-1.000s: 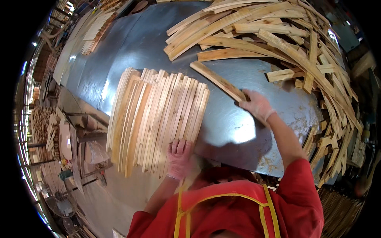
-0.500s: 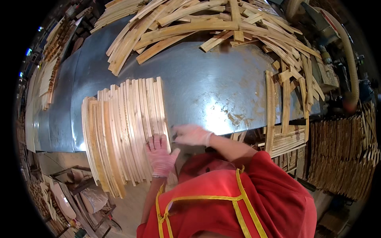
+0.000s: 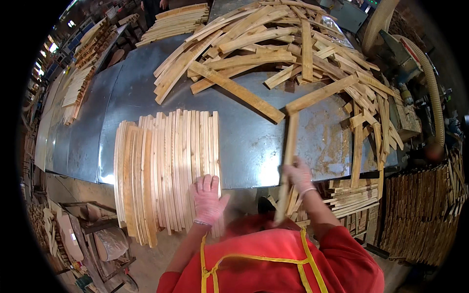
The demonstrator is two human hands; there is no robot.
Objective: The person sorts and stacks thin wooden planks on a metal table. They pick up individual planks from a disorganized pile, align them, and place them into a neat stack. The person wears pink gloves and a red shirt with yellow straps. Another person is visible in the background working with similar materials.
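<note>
My left hand (image 3: 209, 199), in a pale pink work glove, rests with its fingers stretched out on the right end of a row of wooden slats (image 3: 168, 171). The slats stand close together on edge and overhang the table's near edge. To the right, my gloved right hand (image 3: 299, 176) is closed around a single wooden slat (image 3: 291, 132), which points away from me; its near end is blurred. That slat's far end meets or overlaps the end of another slat (image 3: 322, 94) slanting toward the pile. One more slat (image 3: 239, 93) lies diagonally left of them.
A loose pile of curved slats (image 3: 254, 36) covers the far side of the metal table (image 3: 249, 141). Stacked wood (image 3: 420, 215) stands on the floor at right, beneath a ribbed hose (image 3: 432, 83). A dark frame (image 3: 97, 244) stands at lower left. Another person's hand (image 3: 163, 5) shows at the far edge.
My right hand has moved right, away from the row, and now grips a slat. Two slats now slant over the table's middle. My left hand stays on the row; the view has shifted.
</note>
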